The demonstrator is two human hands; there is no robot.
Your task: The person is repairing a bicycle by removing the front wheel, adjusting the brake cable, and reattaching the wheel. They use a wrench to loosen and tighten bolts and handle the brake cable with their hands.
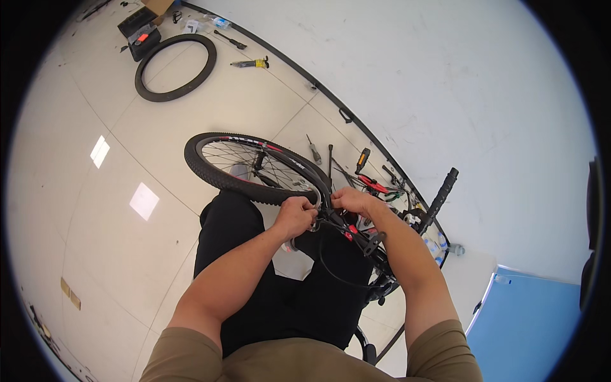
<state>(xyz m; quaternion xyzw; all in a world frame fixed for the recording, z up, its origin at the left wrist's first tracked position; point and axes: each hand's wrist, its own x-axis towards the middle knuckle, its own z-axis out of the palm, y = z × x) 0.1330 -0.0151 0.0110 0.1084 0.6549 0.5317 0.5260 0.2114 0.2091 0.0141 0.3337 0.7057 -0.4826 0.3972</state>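
Note:
A black bicycle wheel [203, 159] with red markings lies tilted by my knees, joined to the frame and fork [324, 191]. My left hand [298, 213] is closed at the fork beside the wheel's lower right edge, fingertips pinching a small part I cannot make out. My right hand [350, 201] is closed on the other side of the fork, its fingertips partly hidden against it. Thin cables [324, 264] loop below the hands. The handlebar [439, 197] with a black grip sticks up at the right.
A loose tyre [175, 94], a black case [143, 41], a cardboard box [156, 9] and tools [251, 63] lie on the tiled floor. More tools [313, 149] lie beyond the wheel. A white wall [477, 95], plastic bottles [440, 242] and a blue board [522, 318] are at the right.

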